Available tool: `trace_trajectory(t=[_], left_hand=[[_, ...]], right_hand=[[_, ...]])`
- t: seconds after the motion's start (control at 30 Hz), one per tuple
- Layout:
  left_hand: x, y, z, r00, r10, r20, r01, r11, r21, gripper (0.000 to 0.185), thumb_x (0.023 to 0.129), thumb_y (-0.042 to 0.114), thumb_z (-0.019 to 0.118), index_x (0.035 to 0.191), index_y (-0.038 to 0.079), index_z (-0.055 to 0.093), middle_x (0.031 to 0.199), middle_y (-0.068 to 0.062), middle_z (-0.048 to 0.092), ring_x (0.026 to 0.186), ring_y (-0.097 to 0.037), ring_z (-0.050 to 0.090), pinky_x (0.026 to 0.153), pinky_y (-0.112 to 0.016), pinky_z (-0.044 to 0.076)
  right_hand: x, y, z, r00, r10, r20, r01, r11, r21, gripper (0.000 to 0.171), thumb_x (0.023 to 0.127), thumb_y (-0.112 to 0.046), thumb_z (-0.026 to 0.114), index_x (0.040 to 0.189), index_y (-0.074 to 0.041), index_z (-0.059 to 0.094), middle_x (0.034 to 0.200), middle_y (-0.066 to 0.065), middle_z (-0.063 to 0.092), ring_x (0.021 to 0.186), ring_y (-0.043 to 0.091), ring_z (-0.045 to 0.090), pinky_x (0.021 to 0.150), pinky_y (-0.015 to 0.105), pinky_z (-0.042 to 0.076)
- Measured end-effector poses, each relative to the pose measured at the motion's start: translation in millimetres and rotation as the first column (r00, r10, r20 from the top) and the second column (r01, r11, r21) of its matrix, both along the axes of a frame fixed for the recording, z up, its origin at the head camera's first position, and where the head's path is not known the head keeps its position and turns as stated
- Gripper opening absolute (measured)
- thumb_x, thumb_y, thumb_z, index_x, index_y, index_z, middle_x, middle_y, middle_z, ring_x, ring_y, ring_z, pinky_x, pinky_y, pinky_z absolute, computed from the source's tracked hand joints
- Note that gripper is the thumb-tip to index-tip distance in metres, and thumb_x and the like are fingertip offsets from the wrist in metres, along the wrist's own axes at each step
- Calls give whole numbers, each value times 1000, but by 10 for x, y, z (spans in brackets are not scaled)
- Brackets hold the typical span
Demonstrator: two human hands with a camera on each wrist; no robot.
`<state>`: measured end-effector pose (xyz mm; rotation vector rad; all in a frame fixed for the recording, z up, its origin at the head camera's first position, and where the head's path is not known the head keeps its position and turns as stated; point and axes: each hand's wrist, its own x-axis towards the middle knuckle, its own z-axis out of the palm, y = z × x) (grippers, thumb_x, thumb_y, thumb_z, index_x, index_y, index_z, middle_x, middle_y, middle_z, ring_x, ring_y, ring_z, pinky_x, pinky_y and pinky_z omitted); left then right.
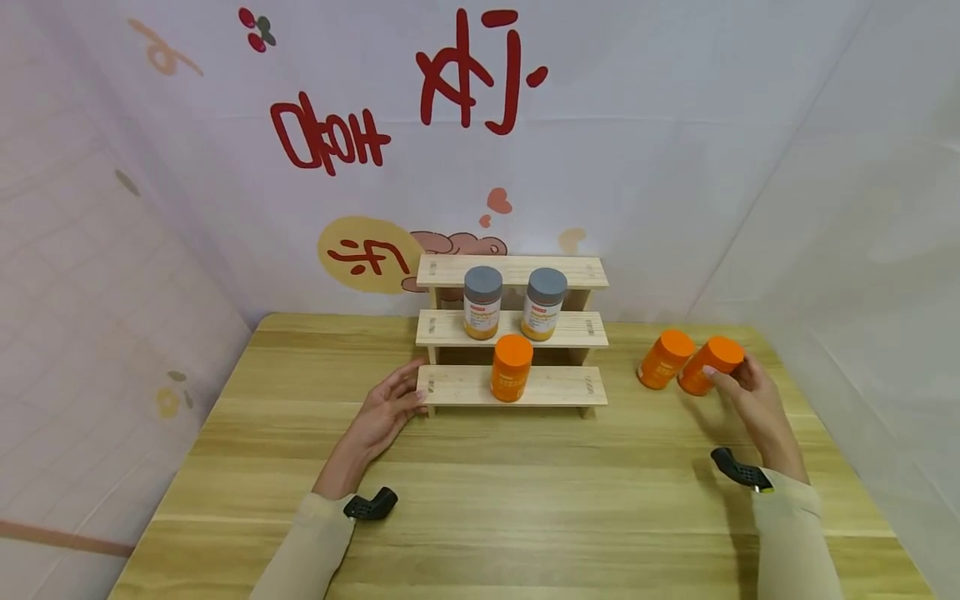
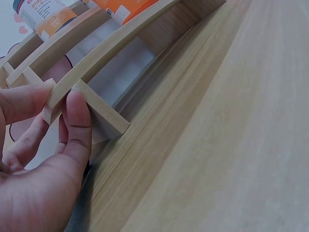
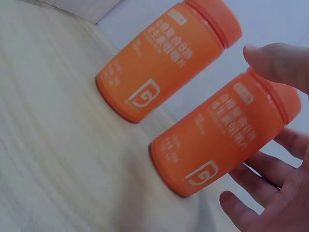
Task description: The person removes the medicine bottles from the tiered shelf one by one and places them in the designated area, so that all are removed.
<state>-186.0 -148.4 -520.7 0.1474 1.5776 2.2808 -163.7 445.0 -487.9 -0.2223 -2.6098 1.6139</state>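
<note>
A three-step wooden shelf [image 1: 465,386] stands on the table. My left hand [image 1: 386,414] pinches the left end of its lowest board [image 2: 118,41], thumb and fingers on that end. On the right, my right hand [image 1: 753,400] curves round an orange pill bottle [image 1: 697,377], thumb near the cap and the other fingers partly behind it. Close on its left stands a second orange pill bottle [image 3: 159,63], a narrow gap between them. A third orange pill bottle [image 1: 512,371] sits upright on the lowest board. Two grey-capped pill bottles [image 1: 482,308] stand on the middle board.
The wood-grain table [image 1: 555,508] extends in front of the shelf and to both sides. A white printed backdrop [image 1: 660,167] rises behind it, and white side panels [image 1: 862,275] border the table.
</note>
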Motion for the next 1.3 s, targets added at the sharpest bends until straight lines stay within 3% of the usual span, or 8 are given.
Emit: trace_trajectory(t=[0.13,0.27,0.37,0.6,0.77,1.0,1.1,1.3], left_hand=[[-9,20,3,1000,9,9,-9,1000,1,70,100,-2,60,162,9,29,128,-6,53,105,-13,61,83,-22,58],[-4,14,6,1000,4,3,-4,1000,-12,70,101,-2,59,162,10,29,128,-6,53,105,-13,60,84,-22,58],[6,-9,0,1000,14,5,-14,1000,-17,69,101,-2,59,162,10,30,128,-5,53,105,-12,60,84,-22,58],[10,-26,-6,1000,9,8,-9,1000,-8,69,101,0,61,162,11,30,127,-4,54,106,-12,60,84,-22,58],[0,-2,-6,1000,2,10,-2,1000,-3,69,101,2,61,162,11,30,127,-3,55,106,-12,61,84,-22,58],[-2,11,10,1000,-7,16,7,1000,4,69,102,0,59,163,11,29,127,-4,54,106,-12,61,84,-22,58],[-4,13,12,1000,-14,12,14,1000,12,70,102,-1,58,163,11,28,127,-4,54,105,-12,61,84,-22,58],[3,8,15,1000,-16,7,16,1000,10,70,101,-1,59,163,10,27,127,-4,54,104,-12,61,84,-23,58]], right_hand=[[14,-28,88,999,-32,-17,32,999,9,75,103,-35,63,164,-32,20,158,-7,40,139,2,39,108,8,36],[36,-88,182,997,-49,-53,51,998,31,80,103,-35,63,166,-32,13,171,2,24,156,16,25,131,33,17],[43,-163,256,994,-53,-90,57,998,34,80,103,-33,63,165,-31,14,172,6,20,158,23,21,133,42,11],[54,-337,432,989,-67,-133,77,994,77,78,101,-34,65,165,-30,19,171,6,22,159,24,18,130,22,13],[81,-409,552,981,-68,-180,84,993,85,78,101,-29,66,164,-29,21,172,6,21,160,22,15,128,17,9],[70,-526,704,973,-28,-228,53,993,104,76,101,-26,67,163,-30,24,170,6,26,159,16,21,124,9,15],[50,-592,751,969,-3,-247,34,992,119,76,100,-24,68,163,-29,26,169,8,28,158,18,24,123,10,18],[0,-741,778,962,75,-262,-45,992,118,76,101,-19,67,163,-27,25,167,12,29,155,30,28,127,24,26]])
